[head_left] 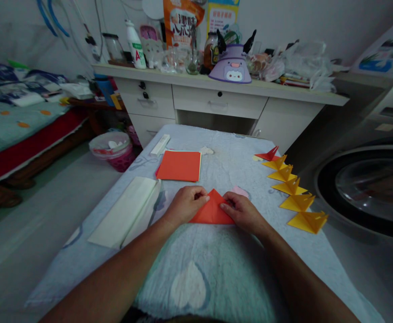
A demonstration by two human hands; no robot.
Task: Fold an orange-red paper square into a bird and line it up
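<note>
A sheet of orange-red origami paper [212, 211], folded into a triangle with its point facing away from me, lies on the cloth-covered table [250, 269]. My left hand [189, 202] pinches its left sloping edge between thumb and fingers. On the right sloping edge, my right hand [242, 210] grips the paper the same way, fingers curled. Beyond my left hand rests a stack of square orange paper [179, 166]. A folded pale sheet [125, 211] is to the left of my left forearm. Pink paper [239, 191] shows partly behind my right hand.
Several folded yellow paper figures [297, 202] and a red one [270, 154] line the table's right edge. A small white box [160, 145] lies at the far left. Beyond stand a white cabinet [196, 96], a pink bin [115, 152] and a washing machine [368, 134].
</note>
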